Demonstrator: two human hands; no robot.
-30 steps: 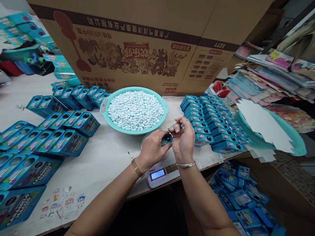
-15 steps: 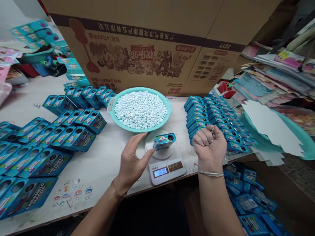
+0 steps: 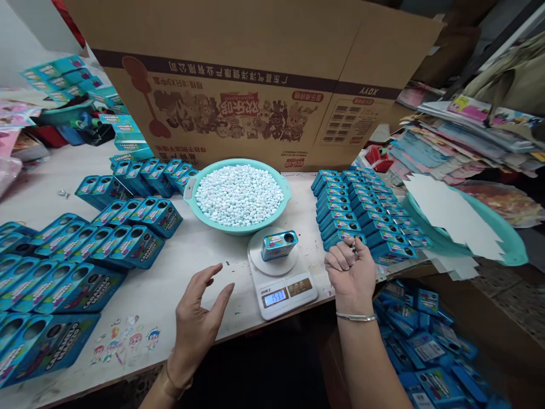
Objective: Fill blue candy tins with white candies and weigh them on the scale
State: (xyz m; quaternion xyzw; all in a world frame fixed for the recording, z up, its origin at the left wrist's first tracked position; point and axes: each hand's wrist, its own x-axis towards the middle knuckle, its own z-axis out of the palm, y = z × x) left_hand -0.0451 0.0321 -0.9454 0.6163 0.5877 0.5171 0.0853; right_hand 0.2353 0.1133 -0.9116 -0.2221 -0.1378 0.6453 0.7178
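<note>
A blue tin [image 3: 279, 245] with a round opening on top stands on the plate of a white digital scale [image 3: 289, 296], whose display is lit. Left of the scale, my left hand [image 3: 201, 312] hovers over the white table with thumb and fingers apart, holding nothing. My right hand [image 3: 351, 267] is closed in a fist, palm side up, right of the scale and just in front of the right rows of tins. Something small shows at its fingertips, too small to name. Behind the scale sits a turquoise basin [image 3: 238, 228] full of pale candies.
Many blue tins [image 3: 140, 247] stand in rows on the left, and more rows [image 3: 340, 221] on the right. A large cardboard box [image 3: 255, 57] rises behind the basin. Beyond the right rows is a turquoise tub [image 3: 515, 244] with white card; loose tins [image 3: 430, 346] lie below.
My left hand has drawn back from the tin on the scale, toward the lower left. My right hand stays closed. The scale's reading has changed, and the view has shifted slightly.
</note>
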